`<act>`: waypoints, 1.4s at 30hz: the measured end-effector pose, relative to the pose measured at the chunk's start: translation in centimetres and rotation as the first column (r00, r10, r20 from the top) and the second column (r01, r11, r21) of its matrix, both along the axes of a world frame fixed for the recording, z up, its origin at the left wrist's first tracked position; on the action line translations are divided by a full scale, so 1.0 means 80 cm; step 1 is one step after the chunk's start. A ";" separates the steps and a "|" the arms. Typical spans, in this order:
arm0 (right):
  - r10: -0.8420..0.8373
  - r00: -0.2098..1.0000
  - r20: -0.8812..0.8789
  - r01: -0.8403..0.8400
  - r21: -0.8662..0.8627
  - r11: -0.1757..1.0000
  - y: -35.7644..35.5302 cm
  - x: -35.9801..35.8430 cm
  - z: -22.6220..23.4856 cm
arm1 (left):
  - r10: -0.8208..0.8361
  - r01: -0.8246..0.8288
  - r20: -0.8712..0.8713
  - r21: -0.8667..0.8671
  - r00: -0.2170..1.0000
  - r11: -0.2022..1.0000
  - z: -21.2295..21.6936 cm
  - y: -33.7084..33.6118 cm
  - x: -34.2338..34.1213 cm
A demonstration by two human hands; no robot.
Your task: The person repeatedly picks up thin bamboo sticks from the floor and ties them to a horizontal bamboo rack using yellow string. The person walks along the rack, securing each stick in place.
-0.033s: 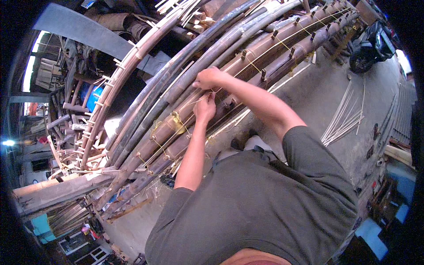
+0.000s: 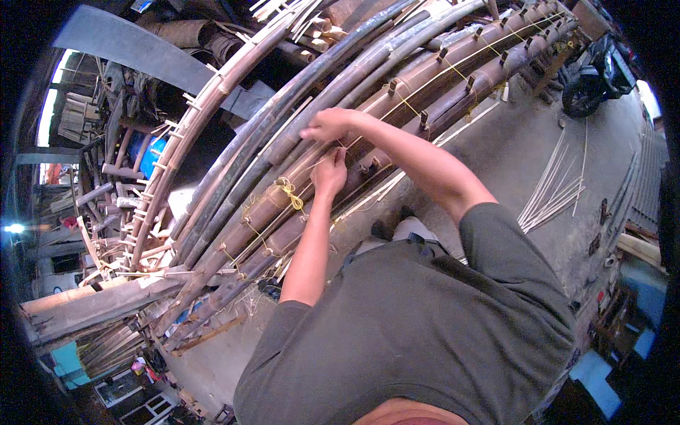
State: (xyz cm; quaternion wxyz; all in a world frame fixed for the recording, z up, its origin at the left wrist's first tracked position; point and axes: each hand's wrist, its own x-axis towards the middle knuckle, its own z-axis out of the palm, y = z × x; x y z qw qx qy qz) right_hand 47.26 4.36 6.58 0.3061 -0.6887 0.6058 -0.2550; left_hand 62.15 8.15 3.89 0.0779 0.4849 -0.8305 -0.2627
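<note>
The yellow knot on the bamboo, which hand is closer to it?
Left. The left hand sits just right of the yellow knot on the bamboo. The right hand is higher up, farther away.

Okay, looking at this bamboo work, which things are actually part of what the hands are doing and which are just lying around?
In use:
- left hand and right hand, both on the poles
- long brown bamboo poles laid side by side
- thin yellow cord knotted around them

Lying about:
- pale thin bamboo strips on the concrete floor
- dark parked motorbike
- blue barrel
</note>
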 end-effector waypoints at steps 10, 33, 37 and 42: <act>0.166 0.986 0.024 -0.164 -0.062 0.984 0.235 0.066 -0.036 | -0.083 0.077 -0.388 -0.030 0.918 0.997 0.004 -0.011 -0.001; -0.433 -0.600 0.673 0.315 0.696 0.645 0.204 0.310 -0.065 | -0.216 0.217 -0.023 0.071 0.976 0.973 -0.017 -0.040 0.241; -0.253 -0.015 0.967 0.570 0.216 0.792 0.102 0.331 -0.019 | -0.173 0.168 -0.119 -0.052 0.978 0.984 -0.031 -0.028 0.238; -0.321 0.873 -0.366 0.328 -0.043 0.944 -0.010 0.265 0.040 | -0.113 0.108 -0.048 -0.091 0.992 0.990 -0.042 -0.038 0.240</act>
